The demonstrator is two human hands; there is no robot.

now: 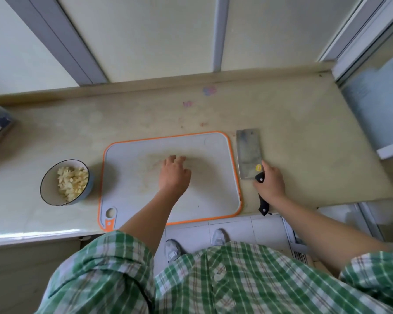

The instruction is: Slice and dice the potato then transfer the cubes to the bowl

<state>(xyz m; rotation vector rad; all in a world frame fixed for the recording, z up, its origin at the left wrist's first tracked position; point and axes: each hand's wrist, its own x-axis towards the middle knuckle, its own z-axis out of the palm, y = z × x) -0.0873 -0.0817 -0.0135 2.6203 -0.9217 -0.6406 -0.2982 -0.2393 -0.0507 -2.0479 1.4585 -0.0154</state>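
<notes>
Potato cubes lay heaped in the bowl, which stood on the counter just beside the left edge of the cutting board. No whole potato or loose cube was plain to see on the board, only a faint smear near its middle, so the job looked close to done.

From the head view, the left hand lay over the middle of the board, fingers loosely spread and holding nothing. Whether the fingertips touched the surface could not be told. The right hand was wrapped over the black handle of the cleaver, whose blade lay flat on the counter just beside the board's right edge.

The main danger seemed to be the cleaver. Its handle end reached the front edge of the counter, with the person's shoes on the floor below. Let go carelessly or nudged by a forearm, it could slide off and fall toward the feet. Lifting it across the board while the left hand was there risked a cut.

The board's near edge also sat at the counter's front edge, so a hard press there might tip or shift it. A sweep to the left could knock the bowl and spill the cubes.
</notes>
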